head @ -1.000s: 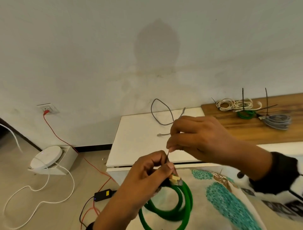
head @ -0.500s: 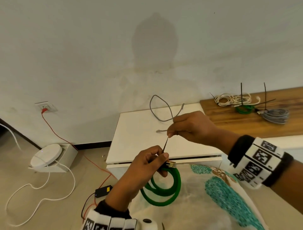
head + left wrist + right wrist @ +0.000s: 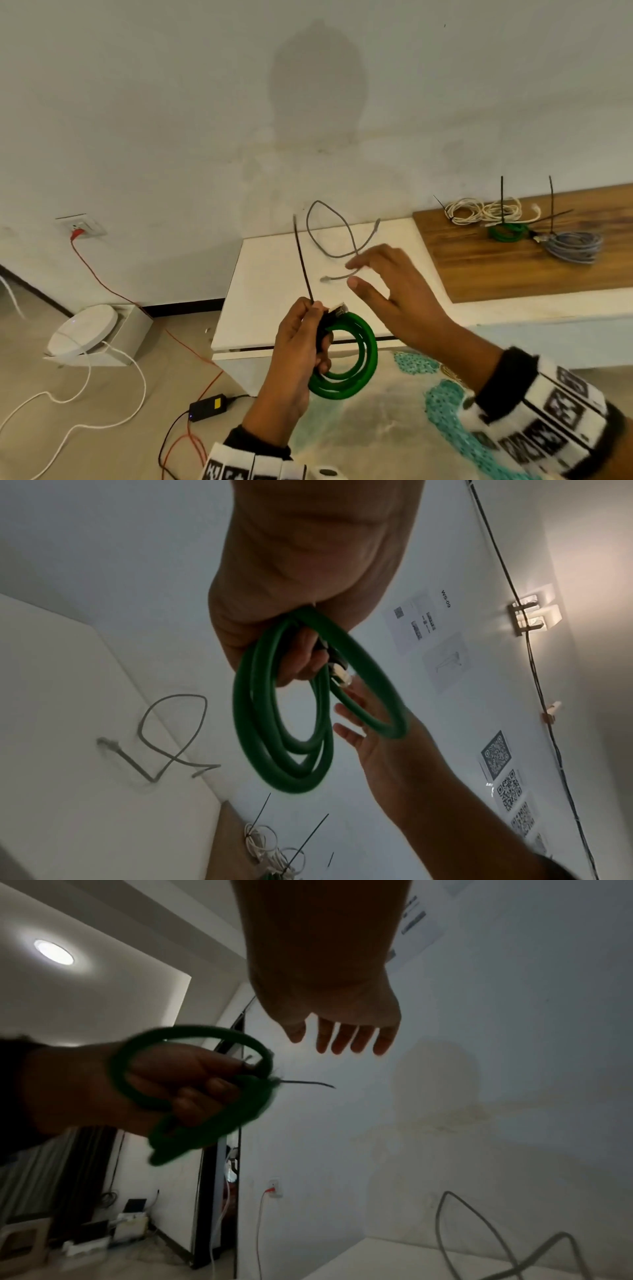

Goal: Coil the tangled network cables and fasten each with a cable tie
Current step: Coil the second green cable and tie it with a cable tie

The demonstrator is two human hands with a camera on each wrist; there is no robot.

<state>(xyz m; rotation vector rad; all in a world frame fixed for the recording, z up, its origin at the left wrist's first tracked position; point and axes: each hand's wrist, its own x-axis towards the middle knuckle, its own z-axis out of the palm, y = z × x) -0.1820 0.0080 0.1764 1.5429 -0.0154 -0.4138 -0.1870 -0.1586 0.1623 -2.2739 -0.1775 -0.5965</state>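
Observation:
My left hand (image 3: 301, 339) grips a coiled green cable (image 3: 356, 363) in front of the white table, its plug (image 3: 337, 310) at the top of the coil. A black cable tie (image 3: 303, 263) sticks up and to the left from the gripped spot. My right hand (image 3: 387, 291) hovers open to the right of the tie, fingers spread, touching nothing. The left wrist view shows the green coil (image 3: 291, 723) hanging from my fingers, and the right wrist view shows the tie's tail (image 3: 308, 1083) poking out of the coil. A loose grey cable (image 3: 339, 240) lies uncoiled on the table.
The white table (image 3: 267, 301) stands against the wall. On the wooden top (image 3: 513, 270) to the right lie tied coils: white (image 3: 479, 212), green (image 3: 507, 233) and grey (image 3: 575, 245). A white device (image 3: 82, 329), a black adapter (image 3: 209, 406) and wires lie on the floor at left.
My right hand pulled the tie's tail up through its head, then let go and opened. The tail now stands free, longer. My left hand kept its grip on the coil.

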